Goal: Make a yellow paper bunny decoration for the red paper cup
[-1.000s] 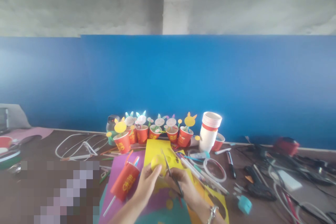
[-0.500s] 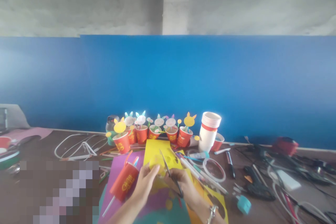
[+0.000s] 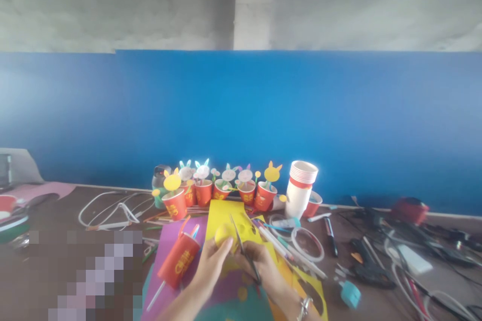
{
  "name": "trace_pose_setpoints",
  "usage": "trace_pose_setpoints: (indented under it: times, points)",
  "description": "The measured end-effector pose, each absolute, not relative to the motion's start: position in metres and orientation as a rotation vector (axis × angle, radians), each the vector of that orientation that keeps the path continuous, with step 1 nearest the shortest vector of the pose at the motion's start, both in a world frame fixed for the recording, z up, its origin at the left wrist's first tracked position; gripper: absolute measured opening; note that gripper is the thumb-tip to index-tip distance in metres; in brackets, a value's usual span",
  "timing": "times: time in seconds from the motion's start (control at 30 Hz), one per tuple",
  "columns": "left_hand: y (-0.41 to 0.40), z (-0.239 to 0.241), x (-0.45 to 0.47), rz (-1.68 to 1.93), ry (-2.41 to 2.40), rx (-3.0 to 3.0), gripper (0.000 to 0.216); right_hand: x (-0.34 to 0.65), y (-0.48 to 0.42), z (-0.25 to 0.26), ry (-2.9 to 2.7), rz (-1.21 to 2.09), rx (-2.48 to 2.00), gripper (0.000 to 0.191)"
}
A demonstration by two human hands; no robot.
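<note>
My left hand [image 3: 214,259] pinches a small rounded piece of yellow paper [image 3: 222,233] between thumb and fingers. In my right hand [image 3: 260,262] is a pair of scissors [image 3: 240,242], its blades pointing up and away, just right of the paper piece. Beneath both hands lie a yellow sheet [image 3: 226,209], a purple sheet [image 3: 161,256] and a teal sheet [image 3: 233,311]. Left of my left hand, a red paper cup [image 3: 179,260] lies on its side with straws in it. My fingers partly hide the paper piece and the scissor handles.
Several red cups with paper rabbit heads [image 3: 203,191] line the back, beside a stack of white cups [image 3: 299,190]. Pens [image 3: 276,241] and a tape roll [image 3: 307,244] lie to the right. Farther right are a glue gun [image 3: 371,266], a teal block [image 3: 350,294] and tangled cables [image 3: 399,271].
The yellow paper piece has turned slightly in my left hand and looks rounder. Both hands stay in nearly the same place, with the scissors shifted very little.
</note>
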State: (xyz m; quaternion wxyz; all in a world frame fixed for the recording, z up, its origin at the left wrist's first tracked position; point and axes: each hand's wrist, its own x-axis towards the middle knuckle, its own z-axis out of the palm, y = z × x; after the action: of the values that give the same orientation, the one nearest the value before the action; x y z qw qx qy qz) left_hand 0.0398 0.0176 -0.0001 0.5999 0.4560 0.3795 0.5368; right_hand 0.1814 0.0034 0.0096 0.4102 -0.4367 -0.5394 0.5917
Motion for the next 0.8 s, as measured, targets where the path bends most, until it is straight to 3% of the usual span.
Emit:
trace_pose_setpoints:
  times: [0.8]
  points:
    - [0.022,-0.001,0.034,1.214,0.938,1.061,0.041,0.187,0.005,0.020,-1.458,1.400,-1.211,0.030]
